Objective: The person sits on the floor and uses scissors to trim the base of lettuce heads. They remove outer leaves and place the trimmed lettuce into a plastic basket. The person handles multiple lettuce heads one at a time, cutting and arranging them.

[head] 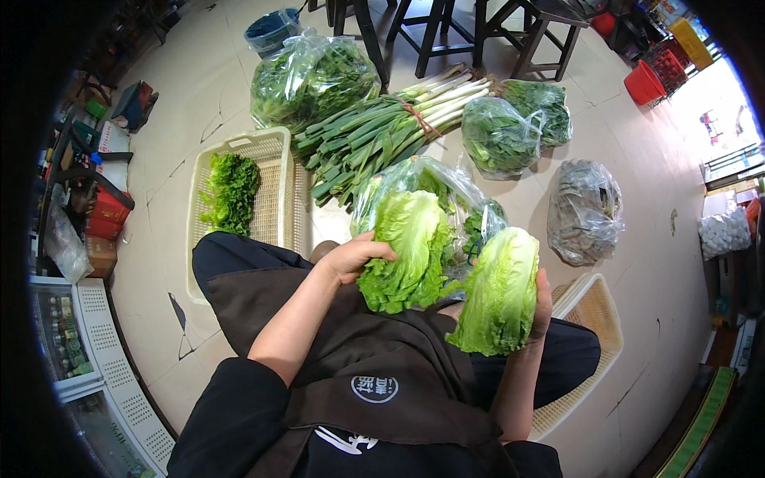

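My left hand (pixel 357 258) grips a bunch of loose lettuce leaves (pixel 409 248) by its left edge, thumb on top. On the right, my right hand (pixel 541 305) holds a compact lettuce head (pixel 502 293) from its outer side, with most fingers hidden behind it. Blue-handled scissors (pixel 475 248) show between the two, their blades pointing up; a finger of my right hand seems to touch the handle. Just beyond lies an open clear plastic bag (pixel 382 179) with more greens. Curly lettuce (pixel 232 194) sits in a cream plastic basket (pixel 272 197) at the left.
Green onions or leeks (pixel 382 134), tied in red, lie beyond the bag. Around them are bagged greens (pixel 314 77), more bagged greens (pixel 502 137) and a bag of greyish produce (pixel 586 212). Another basket (pixel 591 322) stands by my right knee. Dark wooden stools (pixel 439 36) stand at the back.
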Available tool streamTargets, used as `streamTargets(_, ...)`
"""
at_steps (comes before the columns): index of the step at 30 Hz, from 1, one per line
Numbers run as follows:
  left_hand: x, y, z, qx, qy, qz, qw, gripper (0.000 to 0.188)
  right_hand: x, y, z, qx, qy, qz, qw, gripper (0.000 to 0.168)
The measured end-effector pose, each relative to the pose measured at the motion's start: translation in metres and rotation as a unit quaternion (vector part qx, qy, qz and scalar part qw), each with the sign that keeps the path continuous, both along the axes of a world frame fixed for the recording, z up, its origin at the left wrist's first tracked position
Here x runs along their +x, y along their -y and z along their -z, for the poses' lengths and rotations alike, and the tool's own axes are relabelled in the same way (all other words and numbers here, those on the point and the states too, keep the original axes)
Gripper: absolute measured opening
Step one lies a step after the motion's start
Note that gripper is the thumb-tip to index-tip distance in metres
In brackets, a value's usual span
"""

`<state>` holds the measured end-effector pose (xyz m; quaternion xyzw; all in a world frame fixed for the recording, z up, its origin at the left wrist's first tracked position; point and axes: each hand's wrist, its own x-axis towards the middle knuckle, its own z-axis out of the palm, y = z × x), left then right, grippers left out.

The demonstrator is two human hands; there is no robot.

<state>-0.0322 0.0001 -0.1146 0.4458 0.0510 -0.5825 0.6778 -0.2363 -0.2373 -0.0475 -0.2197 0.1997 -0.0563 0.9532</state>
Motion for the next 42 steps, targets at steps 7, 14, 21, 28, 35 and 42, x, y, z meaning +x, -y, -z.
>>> streamTargets(7, -0.030, 0.038, 0.000, -0.056, -0.011, 0.052, 0.997, 0.084, 0.017, -0.014, 0.002, -0.007, -0.019, 0.012, 1.000, 0.063)
streamTargets(14, 0.012, -0.008, 0.020, -0.024, -0.028, -0.029, 0.999, 0.048, 0.010, 0.006, -0.003, -0.026, 0.036, 0.046, 0.998, 0.068)
streamTargets(21, 0.033, -0.016, -0.011, 0.061, 0.103, -0.156, 0.981, 0.050, 0.011, 0.017, 0.004, -0.088, -0.001, 0.066, 0.994, 0.066)
streamTargets(28, 0.010, -0.007, 0.004, -0.273, -0.173, -0.107, 0.940, 0.051, 0.015, 0.015, 0.010, -0.073, 0.024, 0.068, 0.995, 0.062)
streamTargets(35, -0.005, 0.033, 0.012, -0.272, -0.226, 0.042, 0.934, 0.048, 0.025, 0.008, -0.003, -0.061, 0.027, 0.091, 0.994, 0.060)
streamTargets(42, 0.008, 0.014, -0.011, -0.159, -0.162, 0.028, 0.973, 0.048, 0.017, 0.027, 0.003, -0.095, 0.042, 0.144, 0.984, 0.061)
